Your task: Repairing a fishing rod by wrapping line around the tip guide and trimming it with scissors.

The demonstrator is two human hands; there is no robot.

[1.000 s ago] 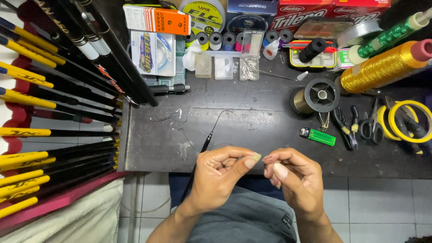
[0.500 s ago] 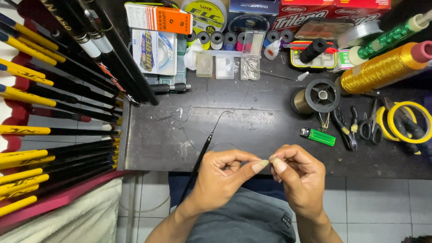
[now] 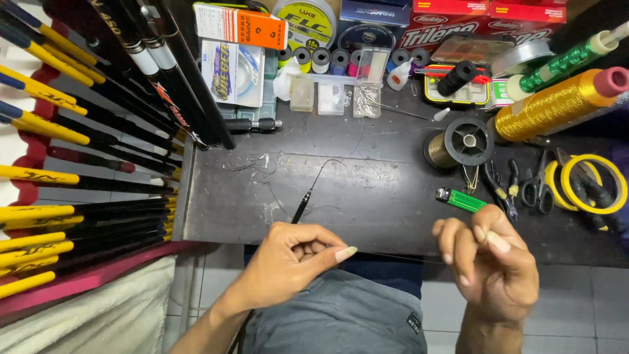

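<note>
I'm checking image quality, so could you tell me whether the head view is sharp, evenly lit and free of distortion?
Head view: hands sharp, left hand and right hand; even light, soft shadows; faint sheen on the dark table; the rods fan out at the left edge, suggesting wide-angle distortion.

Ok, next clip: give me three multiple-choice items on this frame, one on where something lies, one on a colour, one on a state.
1. Where does the lighter lie?
A. on the dark table, beside the pliers
B. in the left hand
C. on the floor tiles

2. What colour is the lighter?
A. red
B. green
C. white

3. How do the hands stand?
A. both flat on the table
B. apart, a thin line stretched between them
C. clasped together

Answers:
1 A, it rests on the table left of the pliers.
2 B, its body is bright green.
3 B, the left hand and right hand pinch a thin line.
</note>
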